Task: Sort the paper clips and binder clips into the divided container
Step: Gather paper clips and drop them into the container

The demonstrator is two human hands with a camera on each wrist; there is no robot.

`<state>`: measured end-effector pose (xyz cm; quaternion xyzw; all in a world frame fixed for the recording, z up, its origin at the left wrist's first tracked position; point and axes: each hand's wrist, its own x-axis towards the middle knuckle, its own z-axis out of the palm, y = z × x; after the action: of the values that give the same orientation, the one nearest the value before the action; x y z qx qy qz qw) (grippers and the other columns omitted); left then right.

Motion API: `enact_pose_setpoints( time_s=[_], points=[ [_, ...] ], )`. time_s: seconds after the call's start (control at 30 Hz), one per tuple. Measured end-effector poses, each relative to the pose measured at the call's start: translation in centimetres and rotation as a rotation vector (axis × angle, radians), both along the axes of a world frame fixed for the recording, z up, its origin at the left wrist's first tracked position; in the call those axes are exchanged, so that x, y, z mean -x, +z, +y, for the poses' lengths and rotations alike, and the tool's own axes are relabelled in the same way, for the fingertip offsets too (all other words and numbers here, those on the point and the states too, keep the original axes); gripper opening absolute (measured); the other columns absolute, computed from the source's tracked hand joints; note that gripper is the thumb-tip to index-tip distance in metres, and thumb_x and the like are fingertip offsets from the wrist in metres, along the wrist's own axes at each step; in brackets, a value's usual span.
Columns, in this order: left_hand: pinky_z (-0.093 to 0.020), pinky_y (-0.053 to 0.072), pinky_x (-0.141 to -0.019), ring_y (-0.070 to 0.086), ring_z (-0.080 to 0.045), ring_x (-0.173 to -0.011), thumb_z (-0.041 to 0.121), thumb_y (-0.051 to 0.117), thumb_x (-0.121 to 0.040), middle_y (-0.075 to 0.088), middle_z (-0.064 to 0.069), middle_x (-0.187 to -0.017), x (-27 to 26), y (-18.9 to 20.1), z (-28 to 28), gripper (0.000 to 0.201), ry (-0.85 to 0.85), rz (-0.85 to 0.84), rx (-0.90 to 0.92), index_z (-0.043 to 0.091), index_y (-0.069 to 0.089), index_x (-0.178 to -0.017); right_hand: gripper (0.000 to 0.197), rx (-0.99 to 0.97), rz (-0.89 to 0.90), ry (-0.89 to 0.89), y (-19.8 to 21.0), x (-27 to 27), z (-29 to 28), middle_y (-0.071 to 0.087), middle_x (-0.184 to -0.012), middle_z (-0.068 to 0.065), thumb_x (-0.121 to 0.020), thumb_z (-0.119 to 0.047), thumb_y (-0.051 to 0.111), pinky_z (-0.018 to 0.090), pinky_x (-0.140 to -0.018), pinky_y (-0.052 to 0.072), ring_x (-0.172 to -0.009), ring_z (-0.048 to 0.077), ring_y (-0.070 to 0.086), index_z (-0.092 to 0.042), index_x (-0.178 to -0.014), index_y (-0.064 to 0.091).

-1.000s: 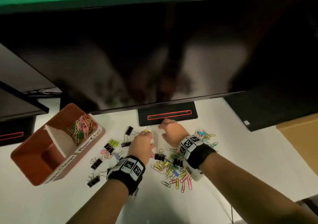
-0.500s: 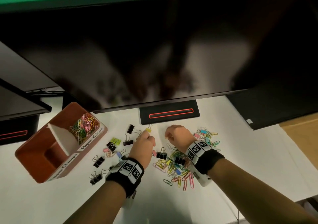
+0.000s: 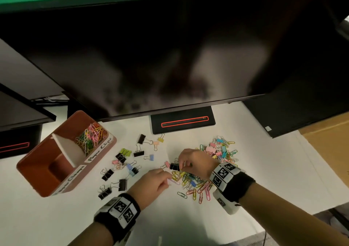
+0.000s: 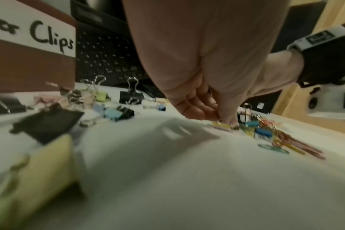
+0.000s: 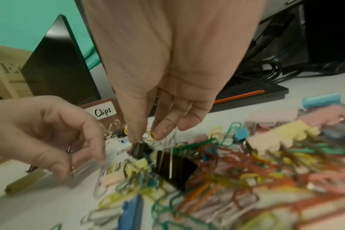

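Observation:
A brown divided container (image 3: pixel 37 172) stands at the left; its far section, labelled Paper Clips, holds coloured paper clips (image 3: pixel 91 138), and no clips show in its near section. Black and pastel binder clips (image 3: pixel 120 184) lie scattered beside it. A mixed pile of paper clips (image 3: pixel 196 185) lies under my hands. My left hand (image 3: pixel 169 179) pinches a pale paper clip (image 4: pixel 223 126) at the pile's left edge. My right hand (image 5: pixel 148 137) pinches the top of a small black binder clip (image 5: pixel 140 150) with thumb and forefinger. A larger black binder clip (image 5: pixel 173 169) lies just beside it.
A large dark monitor overhangs the desk, its stand base (image 3: pixel 183 123) just beyond the clips. A second heap of clips (image 3: pixel 221 149) lies behind my right wrist. A cardboard box (image 3: pixel 328 132) sits at the right, and a black keyboard (image 4: pixel 108 54) lies behind the container.
Both hands have drawn back from near the monitor stand to the near pile of clips. The left hand now pinches at the pile's edge, the right at a black binder clip.

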<state>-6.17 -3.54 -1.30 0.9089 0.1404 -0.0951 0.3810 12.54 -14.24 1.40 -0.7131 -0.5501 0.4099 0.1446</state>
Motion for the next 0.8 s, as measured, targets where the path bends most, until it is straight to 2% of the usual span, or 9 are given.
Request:
enact_pose_setpoints(
  time_s=[0.13,0.23,0.3,0.37,0.47,0.6,0.7,0.8],
  points=[
    [-0.021,0.042,-0.082,0.048,-0.01,-0.089,0.015,0.054,-0.089,0.058,-0.001,-0.098,-0.6,-1.6,-1.3,0.027,0.059,0.042,-0.021,0.017,0.057,-0.116,0.009,-0.021,-0.084,-0.007,-1.1,1.1,0.4,0.066,-0.1,0.003,-0.086,-0.014,0.063,0.025,-0.082,0.047,-0.089,0.016,0.059,-0.015,-0.091,0.07],
    [-0.027,0.044,-0.092,0.052,-0.015,-0.099,0.017,0.056,-0.089,0.057,-0.003,-0.113,-1.3,-2.1,-1.7,0.021,0.147,0.047,-0.021,0.014,0.06,-0.11,0.012,-0.031,-0.131,-0.023,-1.4,1.2,0.6,0.068,-0.097,0.003,-0.086,-0.015,0.061,0.025,-0.079,0.045,-0.09,0.018,0.058,-0.015,-0.094,0.069],
    [-0.019,0.038,-0.096,0.053,-0.014,-0.108,0.017,0.056,-0.089,0.049,-0.001,-0.125,-1.4,-2.2,-1.8,0.017,0.182,0.043,-0.029,0.012,0.06,-0.105,0.013,-0.037,-0.154,-0.023,-1.5,1.2,0.7,0.068,-0.098,0.003,-0.087,-0.013,0.057,0.024,-0.078,0.045,-0.09,0.019,0.059,-0.014,-0.096,0.067],
    [-0.014,0.036,-0.092,0.054,-0.012,-0.102,0.016,0.056,-0.089,0.045,0.001,-0.123,-1.4,-2.2,-1.8,0.013,0.196,0.028,-0.037,0.011,0.059,-0.101,0.014,-0.05,-0.15,-0.051,-1.4,1.1,0.6,0.068,-0.096,0.004,-0.087,-0.011,0.055,0.028,-0.076,0.049,-0.087,0.021,0.061,-0.014,-0.098,0.063],
    [-0.017,0.042,-0.085,0.053,-0.01,-0.092,0.015,0.057,-0.088,0.05,0.002,-0.113,-1.5,-2.2,-1.9,0.008,0.186,0.01,-0.049,0.012,0.059,-0.096,0.016,-0.072,-0.124,-0.103,-1.4,0.8,0.4,0.069,-0.093,0.006,-0.086,-0.008,0.055,0.033,-0.075,0.054,-0.083,0.022,0.063,-0.014,-0.1,0.058],
    [-0.028,0.048,-0.084,0.053,-0.016,-0.095,0.017,0.056,-0.089,0.055,0.0,-0.104,-1.6,-2.2,-2.0,0.011,0.218,0.056,-0.08,0.013,0.058,-0.099,0.02,-0.052,-0.077,-0.13,-1.4,0.3,0.4,0.07,-0.098,0.005,-0.087,-0.01,0.057,0.027,-0.077,0.052,-0.085,0.02,0.064,-0.015,-0.106,0.055],
    [-0.027,0.046,-0.083,0.053,-0.019,-0.096,0.019,0.052,-0.091,0.054,-0.002,-0.104,-1.7,-2.0,-2.0,0.014,0.227,0.105,-0.089,0.014,0.057,-0.104,0.023,-0.037,-0.048,-0.148,-1.4,0.1,0.5,0.071,-0.1,0.005,-0.088,-0.012,0.058,0.029,-0.082,0.053,-0.088,0.019,0.065,-0.015,-0.11,0.057],
    [-0.026,0.044,-0.086,0.052,-0.02,-0.099,0.017,0.05,-0.092,0.052,-0.005,-0.109,-1.9,-2.0,-2.2,0.014,0.203,0.108,-0.112,0.01,0.057,-0.102,0.027,-0.019,-0.052,-0.133,-1.4,0.0,0.5,0.069,-0.102,0.005,-0.087,-0.012,0.061,0.022,-0.081,0.048,-0.089,0.018,0.063,-0.013,-0.114,0.06]
  ],
)
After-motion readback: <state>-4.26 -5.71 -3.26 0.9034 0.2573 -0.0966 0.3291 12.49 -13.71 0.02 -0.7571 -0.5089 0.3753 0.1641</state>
